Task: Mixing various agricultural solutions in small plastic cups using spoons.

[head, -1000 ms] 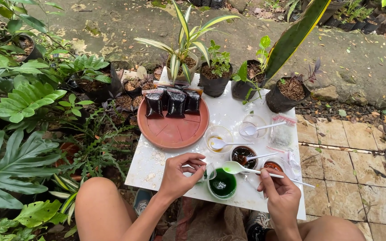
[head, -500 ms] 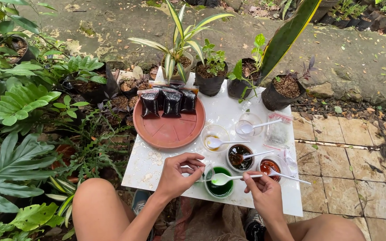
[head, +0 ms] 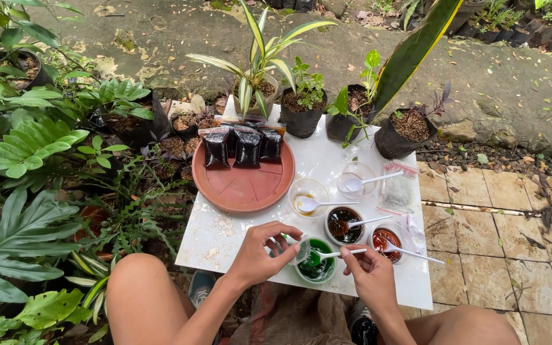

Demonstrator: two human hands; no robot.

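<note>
Fingers [head: 352,254] of the right hand [head: 370,276] pinch a white spoon [head: 327,255] in the green cup [head: 315,268]; left hand [head: 264,254] fingers clasp its rim on the table [head: 225,223].

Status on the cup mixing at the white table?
Done: three small clear cups hold yellow, dark brown and red liquid, each with a white spoon. In hand: right hand has the white plastic spoon in the green-liquid cup; left hand steadies it. Left: one clear cup looks empty; three dark soil bags sit on the terracotta saucer.
</note>
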